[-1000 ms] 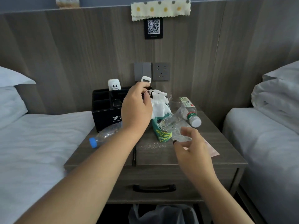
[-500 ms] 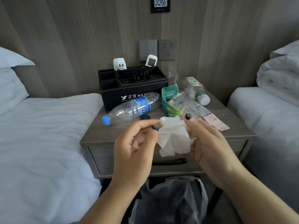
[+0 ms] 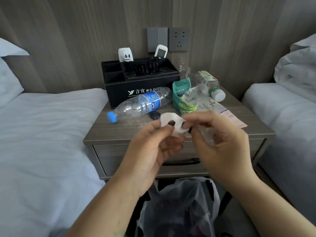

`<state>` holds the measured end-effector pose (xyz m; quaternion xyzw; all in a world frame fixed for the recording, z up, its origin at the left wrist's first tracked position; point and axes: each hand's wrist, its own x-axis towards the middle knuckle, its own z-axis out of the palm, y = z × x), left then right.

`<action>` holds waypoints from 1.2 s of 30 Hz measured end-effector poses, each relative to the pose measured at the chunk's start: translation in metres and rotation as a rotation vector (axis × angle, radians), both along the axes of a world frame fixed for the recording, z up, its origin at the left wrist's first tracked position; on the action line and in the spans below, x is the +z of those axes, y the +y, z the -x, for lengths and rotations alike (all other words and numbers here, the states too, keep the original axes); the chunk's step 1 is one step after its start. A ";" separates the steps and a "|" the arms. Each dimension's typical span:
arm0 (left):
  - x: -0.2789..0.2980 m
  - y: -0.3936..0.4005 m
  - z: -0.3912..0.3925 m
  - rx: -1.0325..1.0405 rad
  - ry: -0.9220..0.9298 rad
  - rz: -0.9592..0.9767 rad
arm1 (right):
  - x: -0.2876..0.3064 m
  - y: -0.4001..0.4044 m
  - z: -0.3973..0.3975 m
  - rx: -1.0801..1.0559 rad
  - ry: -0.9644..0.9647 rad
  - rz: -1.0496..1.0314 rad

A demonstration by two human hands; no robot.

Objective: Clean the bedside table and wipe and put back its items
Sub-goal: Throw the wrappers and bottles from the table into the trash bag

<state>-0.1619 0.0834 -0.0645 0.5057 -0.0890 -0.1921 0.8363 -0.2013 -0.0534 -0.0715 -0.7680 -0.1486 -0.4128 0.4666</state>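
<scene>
Both hands, left hand [image 3: 153, 144] and right hand [image 3: 220, 142], pinch tissue [image 3: 171, 123], folding it; next, wipe bedside table [image 3: 109, 132] toward 12 o'clock.

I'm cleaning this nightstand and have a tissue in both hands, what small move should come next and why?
Probably press the tissue onto the bare tabletop and start wiping. Both hands, left and right, pinch it just above the front edge, where specks show near the plastic bottle.
</scene>
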 end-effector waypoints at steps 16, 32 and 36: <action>-0.015 0.002 -0.008 0.181 -0.347 -0.283 | 0.008 -0.003 0.006 0.251 0.528 -0.711; -0.141 -0.025 -0.029 -0.603 -0.563 -1.537 | -0.051 -0.052 0.022 -0.117 1.206 0.676; -0.188 -0.036 -0.028 -0.711 -0.415 -1.800 | -0.060 -0.056 0.027 -0.076 1.230 0.708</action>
